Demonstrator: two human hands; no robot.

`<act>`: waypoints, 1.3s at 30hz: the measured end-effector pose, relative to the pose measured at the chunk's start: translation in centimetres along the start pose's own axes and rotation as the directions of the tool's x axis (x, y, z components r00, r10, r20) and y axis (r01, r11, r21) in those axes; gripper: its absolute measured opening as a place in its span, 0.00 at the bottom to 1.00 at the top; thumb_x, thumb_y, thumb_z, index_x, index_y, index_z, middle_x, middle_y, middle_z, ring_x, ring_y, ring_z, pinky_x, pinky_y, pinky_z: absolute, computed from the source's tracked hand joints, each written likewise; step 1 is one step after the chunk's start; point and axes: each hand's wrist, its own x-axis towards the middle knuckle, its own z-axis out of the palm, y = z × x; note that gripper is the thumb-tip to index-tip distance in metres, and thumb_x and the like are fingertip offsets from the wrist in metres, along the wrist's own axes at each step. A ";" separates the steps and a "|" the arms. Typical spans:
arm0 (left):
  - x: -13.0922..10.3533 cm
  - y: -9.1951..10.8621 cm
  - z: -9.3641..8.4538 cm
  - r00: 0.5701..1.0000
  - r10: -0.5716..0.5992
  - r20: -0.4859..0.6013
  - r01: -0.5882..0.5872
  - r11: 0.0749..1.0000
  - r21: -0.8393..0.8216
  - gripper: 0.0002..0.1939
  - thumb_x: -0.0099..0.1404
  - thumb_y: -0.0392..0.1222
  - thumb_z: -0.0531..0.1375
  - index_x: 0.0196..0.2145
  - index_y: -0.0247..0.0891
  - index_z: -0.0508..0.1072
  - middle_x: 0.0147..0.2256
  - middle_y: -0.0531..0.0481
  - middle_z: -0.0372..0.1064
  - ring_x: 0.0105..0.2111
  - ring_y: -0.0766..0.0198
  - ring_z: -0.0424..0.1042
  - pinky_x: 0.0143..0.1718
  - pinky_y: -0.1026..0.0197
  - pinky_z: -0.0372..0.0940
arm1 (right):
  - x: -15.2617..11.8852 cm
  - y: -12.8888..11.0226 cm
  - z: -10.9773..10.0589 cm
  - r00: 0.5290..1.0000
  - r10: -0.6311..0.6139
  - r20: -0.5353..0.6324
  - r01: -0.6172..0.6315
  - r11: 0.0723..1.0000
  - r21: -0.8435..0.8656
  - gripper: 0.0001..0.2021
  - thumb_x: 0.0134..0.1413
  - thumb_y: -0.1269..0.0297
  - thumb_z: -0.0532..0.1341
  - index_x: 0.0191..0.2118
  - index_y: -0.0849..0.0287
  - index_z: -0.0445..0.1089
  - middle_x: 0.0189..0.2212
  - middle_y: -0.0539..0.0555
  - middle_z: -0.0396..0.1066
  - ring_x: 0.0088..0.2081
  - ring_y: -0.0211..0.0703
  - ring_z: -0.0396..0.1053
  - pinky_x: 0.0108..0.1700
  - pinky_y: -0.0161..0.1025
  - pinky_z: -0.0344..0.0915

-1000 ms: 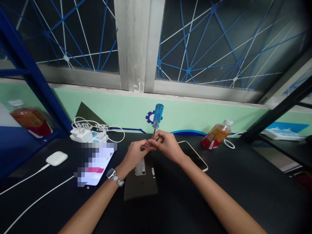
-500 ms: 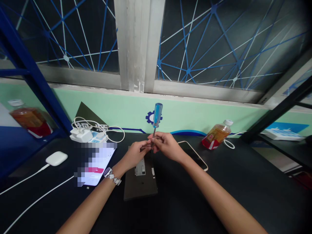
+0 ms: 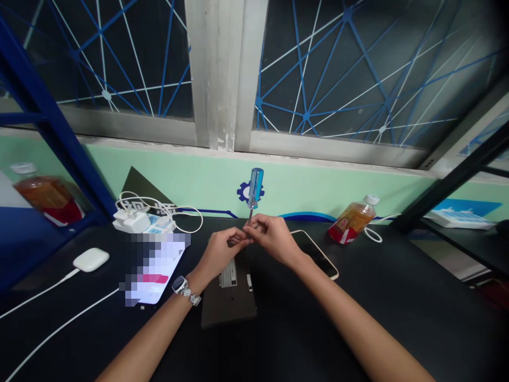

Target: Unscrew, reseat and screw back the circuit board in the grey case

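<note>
A screwdriver (image 3: 255, 187) with a blue and clear handle stands nearly upright in the middle, handle on top. My right hand (image 3: 274, 239) is closed, its fingertips pinching the metal shaft just below the handle. My left hand (image 3: 221, 249), with a silver watch at the wrist, is closed too, and its fingertips meet the right ones around the lower shaft. The screwdriver's tip is hidden behind the fingers. Beneath the hands a dark flat panel (image 3: 228, 309) with printed white labels lies on the black table; its far end is partly covered by my hands.
A lit phone (image 3: 165, 270) lies left of the panel, near a white power strip (image 3: 159, 223) with cables and a white charging case (image 3: 91, 260). On the right are another phone (image 3: 320, 254) and a drink bottle (image 3: 352, 220). A second bottle (image 3: 50, 193) stands far left.
The screwdriver's handle has turned about its own axis, its blue side now facing right. My fingers have shifted slightly on the shaft, and my left wrist has turned a little.
</note>
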 end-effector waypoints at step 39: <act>-5.1 2.1 -3.0 0.999 0.017 0.042 -0.028 0.961 0.275 0.07 0.67 0.41 0.58 0.37 0.41 0.76 0.35 0.50 0.75 0.33 0.63 0.73 0.33 0.63 0.65 | -7.5 1.2 2.5 0.905 0.370 -0.213 -0.044 0.577 0.816 0.19 0.53 0.61 0.68 0.39 0.51 0.54 0.33 0.49 0.74 0.31 0.42 0.74 0.38 0.43 0.70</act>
